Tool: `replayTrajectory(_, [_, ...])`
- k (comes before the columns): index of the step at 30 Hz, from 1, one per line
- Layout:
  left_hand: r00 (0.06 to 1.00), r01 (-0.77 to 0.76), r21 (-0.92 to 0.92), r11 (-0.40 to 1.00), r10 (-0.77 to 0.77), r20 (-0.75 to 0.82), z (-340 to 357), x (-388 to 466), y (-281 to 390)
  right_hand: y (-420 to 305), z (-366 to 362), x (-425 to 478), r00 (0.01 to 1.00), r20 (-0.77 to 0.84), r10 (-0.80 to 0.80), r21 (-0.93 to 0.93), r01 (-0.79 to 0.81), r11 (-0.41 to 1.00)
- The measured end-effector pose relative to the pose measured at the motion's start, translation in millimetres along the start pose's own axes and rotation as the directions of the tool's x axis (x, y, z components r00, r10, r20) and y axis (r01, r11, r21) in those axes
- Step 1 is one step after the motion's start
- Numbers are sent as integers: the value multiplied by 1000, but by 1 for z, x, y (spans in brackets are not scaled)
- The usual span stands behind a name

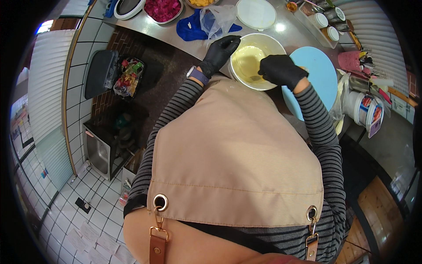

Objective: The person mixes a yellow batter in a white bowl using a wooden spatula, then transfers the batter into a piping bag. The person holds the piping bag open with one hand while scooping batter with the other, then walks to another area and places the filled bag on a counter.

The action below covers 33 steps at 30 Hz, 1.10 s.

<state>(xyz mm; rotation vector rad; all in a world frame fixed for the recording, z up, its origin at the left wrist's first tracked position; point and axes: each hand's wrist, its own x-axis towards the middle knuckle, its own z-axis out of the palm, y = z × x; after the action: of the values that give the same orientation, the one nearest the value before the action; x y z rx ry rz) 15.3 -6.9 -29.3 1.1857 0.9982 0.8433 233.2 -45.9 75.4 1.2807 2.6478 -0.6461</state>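
Before me stands a white tub (233, 71) with a pale yellow creamy mixture (245, 59) inside. My left hand (220, 52), in a black glove, is at the tub's left rim, its fingers near or on the edge. My right hand (280, 70), gloved in black too, is closed over the tub's right side around a tool, most of which the fist hides; its end seems to dip into the mixture. A light blue round board or lid (316, 77) lies right of the tub, partly behind my right wrist. Above the tub rests a round white lid (256, 14).
A blue cloth (189, 27) and a clear plastic bag (217, 19) lie on the metal counter (158, 31), near a bowl of magenta cubes (162, 9). Jars in a tray (318, 24), a pink utensil holder (349, 61) and a white bucket (361, 105) stand right. An open bin (128, 77) is left.
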Motion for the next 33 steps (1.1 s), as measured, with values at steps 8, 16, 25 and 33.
replayTrajectory(8, [997, -73, 57, 996, 71, 29, 0, -1, 5, 4, 22, 31, 961, -221, 168, 68, -157, 985])
replayTrajectory(16, [999, -50, 28, 998, 50, 14, -3, -4, 1, 1, 27, 43, 990, 13, 138, 113, -139, 984])
replayTrajectory(25, [997, -49, 0, 999, 49, 61, -3, -1, 1, -3, 9, 62, 977, 205, 54, 16, -59, 998])
replayTrajectory(33, [997, -34, -4, 999, 34, 63, -3, 0, 3, -4, 1, 44, 934, 346, 88, -22, -85, 996])
